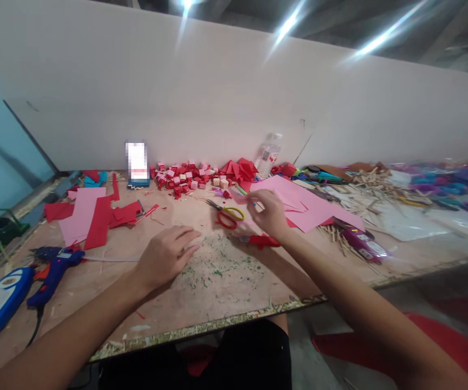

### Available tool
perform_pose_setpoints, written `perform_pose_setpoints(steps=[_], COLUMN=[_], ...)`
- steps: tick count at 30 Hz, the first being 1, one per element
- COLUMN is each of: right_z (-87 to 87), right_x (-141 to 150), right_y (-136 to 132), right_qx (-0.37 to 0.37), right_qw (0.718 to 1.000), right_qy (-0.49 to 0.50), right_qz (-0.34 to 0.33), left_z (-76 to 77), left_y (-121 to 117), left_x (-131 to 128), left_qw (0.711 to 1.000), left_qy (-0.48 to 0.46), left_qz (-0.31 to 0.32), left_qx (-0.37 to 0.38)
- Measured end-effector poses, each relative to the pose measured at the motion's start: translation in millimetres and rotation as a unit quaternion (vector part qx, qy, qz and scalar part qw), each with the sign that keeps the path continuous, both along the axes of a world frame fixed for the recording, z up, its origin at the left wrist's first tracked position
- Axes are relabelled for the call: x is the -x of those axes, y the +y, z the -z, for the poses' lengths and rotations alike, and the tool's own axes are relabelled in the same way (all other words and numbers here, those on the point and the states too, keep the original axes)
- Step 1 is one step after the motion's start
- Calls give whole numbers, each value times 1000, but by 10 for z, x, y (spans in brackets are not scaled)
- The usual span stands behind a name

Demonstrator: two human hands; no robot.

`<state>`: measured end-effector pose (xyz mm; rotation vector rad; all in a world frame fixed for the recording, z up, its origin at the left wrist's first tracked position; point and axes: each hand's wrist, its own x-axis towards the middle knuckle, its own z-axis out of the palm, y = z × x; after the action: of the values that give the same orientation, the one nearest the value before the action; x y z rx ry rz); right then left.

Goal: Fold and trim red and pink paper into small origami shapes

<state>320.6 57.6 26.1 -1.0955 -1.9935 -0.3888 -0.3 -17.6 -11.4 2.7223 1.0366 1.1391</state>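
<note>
My left hand (169, 253) rests on the plywood table (218, 292), its fingers curled round a small pale block I can barely see. My right hand (270, 214) hovers further back, fingers pinched at the edge of a pink foam sheet (299, 203). Scissors with one red and one yellow handle loop (226, 214) lie open between the two hands. A red cutter (260, 240) lies just under my right wrist. Green crumbs are scattered over the table in front of my left hand.
A blue glue gun (53, 268) lies at the left, with red and pink foam sheets (91, 214) behind it. Several small red and pink cubes (183, 177), a phone (137, 162) and a water bottle (268, 154) stand by the wall. Wooden sticks (364, 181) and a purple tool (364, 244) lie at right.
</note>
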Motion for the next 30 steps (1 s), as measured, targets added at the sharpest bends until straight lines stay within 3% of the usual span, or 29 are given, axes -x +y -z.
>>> perform_pose_setpoints(steps=[4,7,10,12,14,15,16,17,22,26,30], right_z=[-35,2,53,47,-1,-35,-70,-99,-92,-33,-110], right_x=[611,857,784,588,340,217,103,3,-245,-256,-284], right_y=[-328,-426,-297,-71,219,365,498,613,870,893,885], right_qx=[50,71,78,101,155,200,256,286,357,369,353], right_qw=[974,955,945,962,983,972,940,920,875,861,861], right_qy=[-63,-71,-113,-107,-87,-83,-89,-94,-108,-114,-121], right_qz=[-210,-278,-297,-228,-37,96,208,249,309,331,347], left_z=[-18,-28,-26,-31,-43,-50,-57,-62,-62,-49,-37], left_y=[19,30,34,30,23,19,16,14,25,28,31], left_x=[20,34,32,28,26,26,26,27,28,22,20], left_qw=[997,999,999,999,999,999,999,999,999,998,998], left_qy=[-44,-12,30,38,40,41,41,39,31,51,58], left_qz=[-54,-35,-8,-3,7,11,15,18,26,31,34], left_qx=[-23,-17,-12,-10,-11,-12,-14,-17,-19,-12,-1])
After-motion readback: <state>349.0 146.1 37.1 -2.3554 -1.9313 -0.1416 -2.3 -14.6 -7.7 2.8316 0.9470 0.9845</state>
